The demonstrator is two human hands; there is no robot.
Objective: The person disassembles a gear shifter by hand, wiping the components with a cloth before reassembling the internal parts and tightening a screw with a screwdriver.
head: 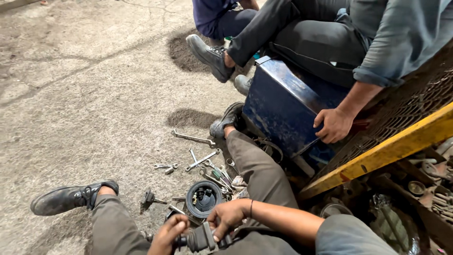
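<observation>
Rubber boot (202,238) on a short dark shaft, ribbed and black and pretty greasy looking, sits low in the frame right over the person's lap, between the knees. Both hands are clamped on it: left hand (168,234) wrapped around one end, right hand (228,218) gripping the other, so they're close together with just the boot between them. To do this bit well I'd say keep both grips firm and pull or twist in line with the shaft, since grease makes that rubber slippery.

Just beyond it on the concrete floor (85,94) lies a round black housing (204,199), open side up. Further out, a scatter of wrenches (193,139) and small spanners. The person's legs stretch out, black shoe (71,197) on the left. A co-worker sits on a blue metal box (278,106), one hand (333,124) resting on its edge, beside a yellow beam (391,148).
</observation>
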